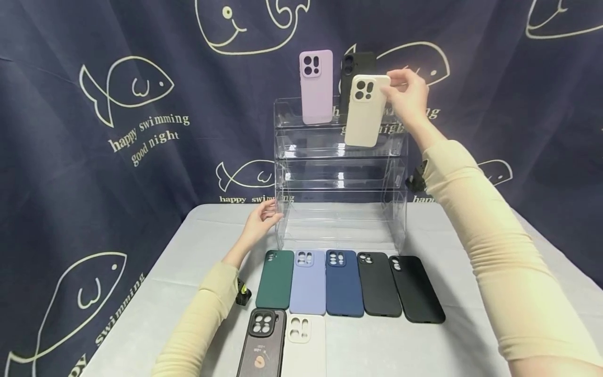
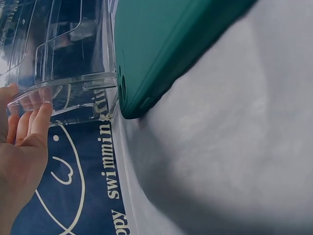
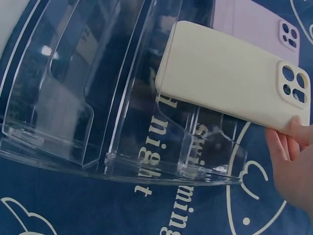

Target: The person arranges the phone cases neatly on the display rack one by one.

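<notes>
My right hand (image 1: pixel 409 97) pinches a cream phone case (image 1: pixel 365 118) by its upper right edge, camera cutout at the top. The case is held in front of the top tier of a clear stepped display rack (image 1: pixel 341 196). Behind it a black phone case (image 1: pixel 360 63), partly hidden, stands on that tier beside a lilac phone case (image 1: pixel 317 97). In the right wrist view the cream case (image 3: pixel 220 73) overlaps the lilac one (image 3: pixel 244 22). Low at the rack's left side, my left hand (image 1: pixel 260 222) grips the clear edge, its fingertips (image 2: pixel 43 110) against the plastic.
Before the rack lies a row of phone cases: green (image 1: pixel 275 280), light blue (image 1: pixel 308 288), dark blue (image 1: pixel 345 288), dark grey (image 1: pixel 380 288) and black (image 1: pixel 419 293). Nearer are a patterned dark case (image 1: pixel 261 345) and a white one (image 1: pixel 306 356). A navy curtain (image 1: pixel 165 209) hangs behind.
</notes>
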`<action>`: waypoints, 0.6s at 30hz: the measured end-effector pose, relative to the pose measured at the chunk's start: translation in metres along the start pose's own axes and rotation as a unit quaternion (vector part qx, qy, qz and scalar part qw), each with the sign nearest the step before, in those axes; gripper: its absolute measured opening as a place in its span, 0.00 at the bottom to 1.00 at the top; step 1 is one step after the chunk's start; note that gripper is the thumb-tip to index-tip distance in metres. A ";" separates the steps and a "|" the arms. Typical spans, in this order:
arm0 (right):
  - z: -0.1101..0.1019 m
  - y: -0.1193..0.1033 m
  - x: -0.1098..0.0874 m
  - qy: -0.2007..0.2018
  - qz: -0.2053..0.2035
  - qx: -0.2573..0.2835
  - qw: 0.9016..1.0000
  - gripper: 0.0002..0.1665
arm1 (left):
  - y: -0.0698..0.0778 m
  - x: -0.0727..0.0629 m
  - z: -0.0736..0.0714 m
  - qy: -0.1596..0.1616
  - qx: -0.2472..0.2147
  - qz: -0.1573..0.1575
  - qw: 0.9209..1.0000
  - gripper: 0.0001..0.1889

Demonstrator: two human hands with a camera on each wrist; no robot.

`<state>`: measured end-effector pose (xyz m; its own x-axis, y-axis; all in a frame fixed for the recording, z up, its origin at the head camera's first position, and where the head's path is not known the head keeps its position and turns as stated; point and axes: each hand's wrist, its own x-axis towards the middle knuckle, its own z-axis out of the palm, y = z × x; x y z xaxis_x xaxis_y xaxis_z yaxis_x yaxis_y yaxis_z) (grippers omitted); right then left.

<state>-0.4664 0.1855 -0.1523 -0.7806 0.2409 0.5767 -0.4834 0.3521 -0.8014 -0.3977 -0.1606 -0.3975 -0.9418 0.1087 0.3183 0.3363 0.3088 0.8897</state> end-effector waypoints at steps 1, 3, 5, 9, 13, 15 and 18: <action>0.001 0.001 0.001 0.000 0.002 -0.008 1.000 0.20 | 0.000 0.000 0.000 0.000 -0.004 0.001 1.000 0.28; 0.003 0.004 0.004 -0.001 0.006 -0.020 1.000 0.20 | -0.001 0.001 0.001 0.001 -0.009 0.002 1.000 0.28; 0.005 0.008 0.005 -0.004 0.015 -0.024 1.000 0.21 | -0.002 0.001 0.001 0.003 -0.014 0.002 1.000 0.28; 0.010 0.013 0.006 -0.015 0.035 -0.030 0.999 0.21 | -0.003 -0.001 0.002 0.002 -0.014 -0.001 1.000 0.28; 0.012 0.017 0.004 -0.036 0.050 -0.036 0.997 0.22 | -0.004 -0.002 0.003 0.002 -0.019 -0.008 1.000 0.29; 0.012 0.018 0.003 -0.046 0.047 -0.045 0.997 0.23 | -0.004 -0.002 0.003 0.002 -0.027 -0.008 1.000 0.29; 0.008 0.020 -0.001 -0.053 0.034 -0.088 0.994 0.26 | 0.004 -0.004 0.001 -0.004 -0.035 -0.013 0.999 0.29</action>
<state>-0.4783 0.1852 -0.1709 -0.8511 0.1755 0.4948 -0.3586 0.4941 -0.7920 -0.3924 -0.1585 -0.3955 -0.9500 0.1094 0.2925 0.3110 0.2457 0.9181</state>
